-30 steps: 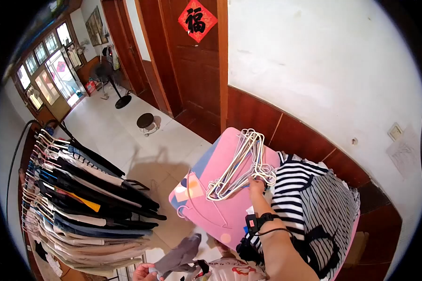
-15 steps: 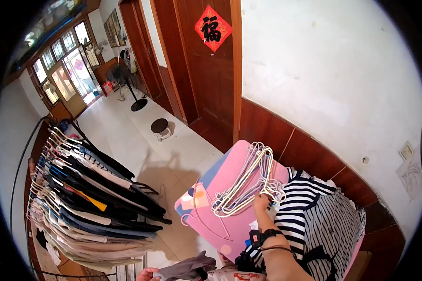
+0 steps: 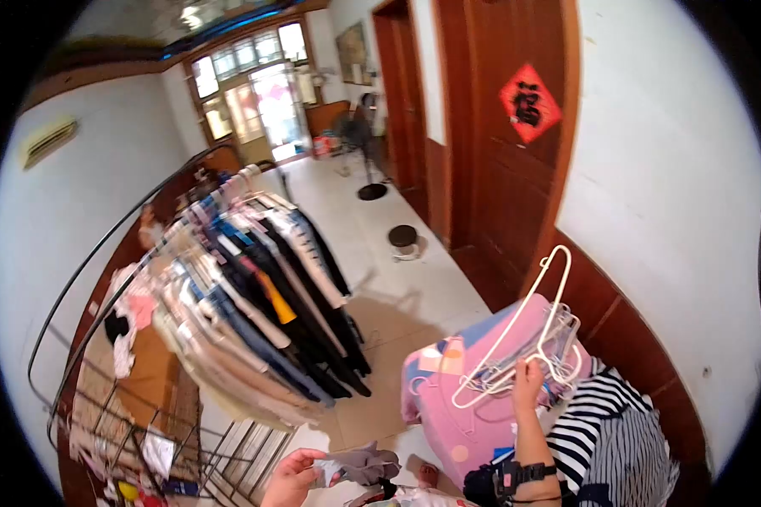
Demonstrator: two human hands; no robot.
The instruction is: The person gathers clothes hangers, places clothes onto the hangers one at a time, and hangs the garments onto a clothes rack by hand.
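Two bare hands each had something in their fingers. The right hand (image 3: 529, 378) was closed around a thin, creamy white hanger with a long, three-sided shape (image 3: 498, 334), which stood up at a slant over a flat pink top with coloured patches (image 3: 444, 422). A bunch of thin, pale hangers (image 3: 566, 334) lay just behind it, toward the far right of the pink top, so tangled that I could not count them. The left hand (image 3: 292, 475) was at the near side, left of the pink top, and it pinched the pale end of a soft, dark grey cloth (image 3: 370, 463). The cloth stretched to the right of that hand, well apart from the white hanger. A black strap with a small box (image 3: 516, 477) went around the right arm. On the right, close to that arm, was a cloth with wide black and white stripes (image 3: 596, 401), and beside it was a cloth with thin dark stripes (image 3: 630, 448). On the left hung a long row of clothes (image 3: 271, 313). Farther off, a round dark stool (image 3: 402, 237) and a tall black fan (image 3: 353, 131) stood on the pale floor (image 3: 355, 245).
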